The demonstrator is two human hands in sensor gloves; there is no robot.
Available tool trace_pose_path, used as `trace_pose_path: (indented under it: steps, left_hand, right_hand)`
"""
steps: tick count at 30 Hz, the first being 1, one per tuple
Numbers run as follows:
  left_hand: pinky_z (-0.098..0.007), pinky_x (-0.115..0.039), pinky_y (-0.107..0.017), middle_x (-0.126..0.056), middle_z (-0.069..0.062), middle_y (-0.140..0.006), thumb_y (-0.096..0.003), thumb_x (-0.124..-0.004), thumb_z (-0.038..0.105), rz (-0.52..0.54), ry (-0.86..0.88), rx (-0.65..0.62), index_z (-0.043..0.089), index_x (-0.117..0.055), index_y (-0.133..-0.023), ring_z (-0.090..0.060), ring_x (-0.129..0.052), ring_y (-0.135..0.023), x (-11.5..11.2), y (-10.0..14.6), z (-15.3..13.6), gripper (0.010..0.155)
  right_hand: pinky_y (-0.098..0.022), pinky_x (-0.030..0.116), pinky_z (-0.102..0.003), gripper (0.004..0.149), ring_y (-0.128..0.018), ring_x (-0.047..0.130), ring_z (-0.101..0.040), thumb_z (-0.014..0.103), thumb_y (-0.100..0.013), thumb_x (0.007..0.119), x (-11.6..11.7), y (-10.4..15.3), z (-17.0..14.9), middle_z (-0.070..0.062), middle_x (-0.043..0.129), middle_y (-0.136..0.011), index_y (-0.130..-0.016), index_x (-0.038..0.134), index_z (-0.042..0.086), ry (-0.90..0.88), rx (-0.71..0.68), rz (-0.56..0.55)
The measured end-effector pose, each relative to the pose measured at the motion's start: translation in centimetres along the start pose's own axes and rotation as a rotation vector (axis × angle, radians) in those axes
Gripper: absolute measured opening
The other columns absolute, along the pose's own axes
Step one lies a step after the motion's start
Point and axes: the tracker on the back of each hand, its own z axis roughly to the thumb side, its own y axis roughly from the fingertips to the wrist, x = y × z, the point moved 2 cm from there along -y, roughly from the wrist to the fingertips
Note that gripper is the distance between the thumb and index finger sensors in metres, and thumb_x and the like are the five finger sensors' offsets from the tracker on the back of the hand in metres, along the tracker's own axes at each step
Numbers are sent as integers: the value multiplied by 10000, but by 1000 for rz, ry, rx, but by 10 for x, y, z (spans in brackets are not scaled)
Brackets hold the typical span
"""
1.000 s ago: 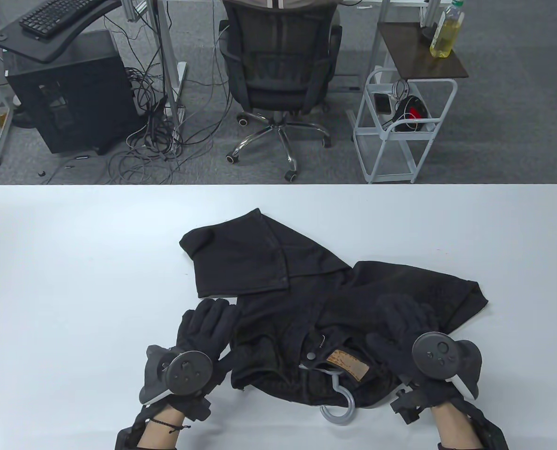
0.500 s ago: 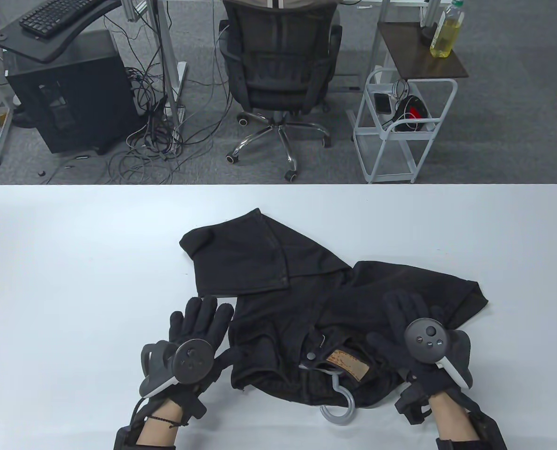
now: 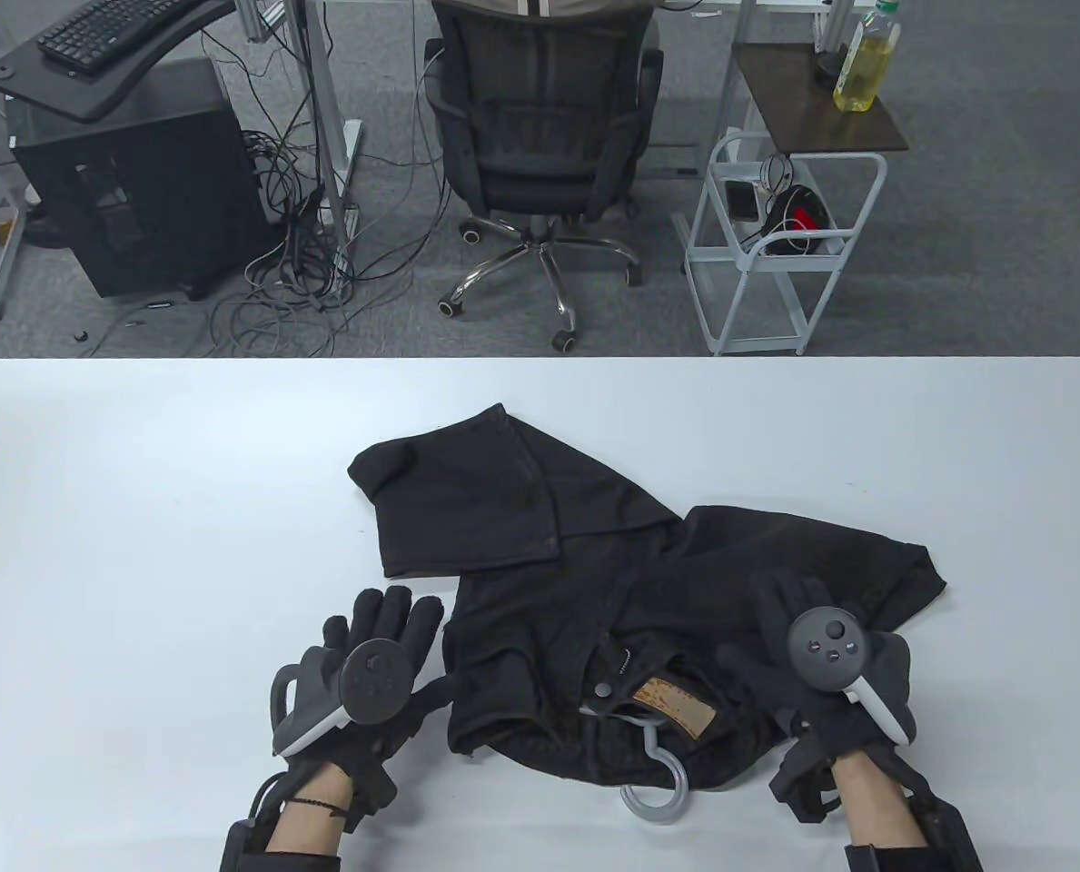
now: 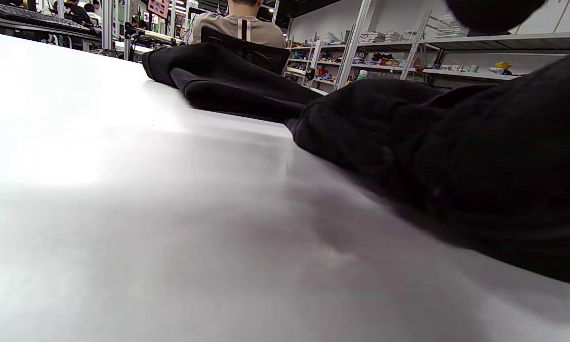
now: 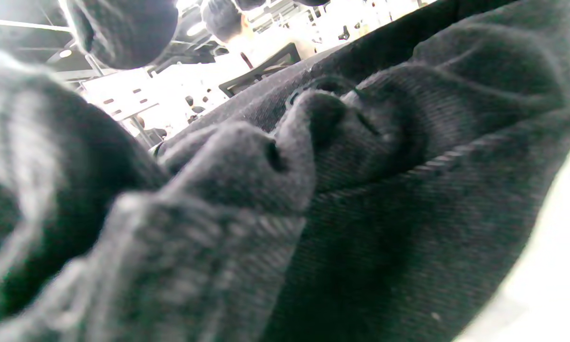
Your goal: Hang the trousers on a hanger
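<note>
Black trousers (image 3: 594,581) lie crumpled in the middle of the white table (image 3: 140,500), waistband with a brown patch toward me. A grey hanger (image 3: 659,783) shows only its hook at the waistband; the rest is hidden inside the trousers. My left hand (image 3: 385,636) lies open with fingers spread on the table just left of the trousers, thumb near their edge. My right hand (image 3: 780,627) is open, fingers spread over the right part of the trousers. The trousers also fill the left wrist view (image 4: 408,142) and the right wrist view (image 5: 408,190).
Beyond the table's far edge stand an office chair (image 3: 540,136), a white wire cart (image 3: 776,245), a side table with a bottle (image 3: 862,64), and a black computer case (image 3: 131,182) with cables. Bare table surface lies left and right of the trousers.
My left hand has slid left and toward me, off the trousers onto bare table. My right hand has tilted up slightly over the trousers. The trousers and hanger have not moved.
</note>
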Motion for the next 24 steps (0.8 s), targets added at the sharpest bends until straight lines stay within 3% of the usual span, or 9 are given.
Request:
trace_pose_path:
  steps: [10,24]
  left_hand:
    - [-693,-290,-707,-257,-133,-1208,-498,-610,672,9,14,0,230,-260,-1141,-442,-218,-1097,0,1,-1,855]
    - [-694,-287,-706,-266,-136,-1209,-500,-612,668,33,60,-3,227,-264,-1143,-445,-224,-1097,6,2,-5,853]
  right_hand:
    - [-763,103,-551,823,-1119,216,-301,600,-410,709,-11,1,9,-5,281,-1214,-1089,344,309,-30,-32,-33]
    - [-756,133,-560,818,-1109,239,-316,605,-413,695,-10,8,8,-21,303,-1208,-1088,354,295,-27,-59,-17]
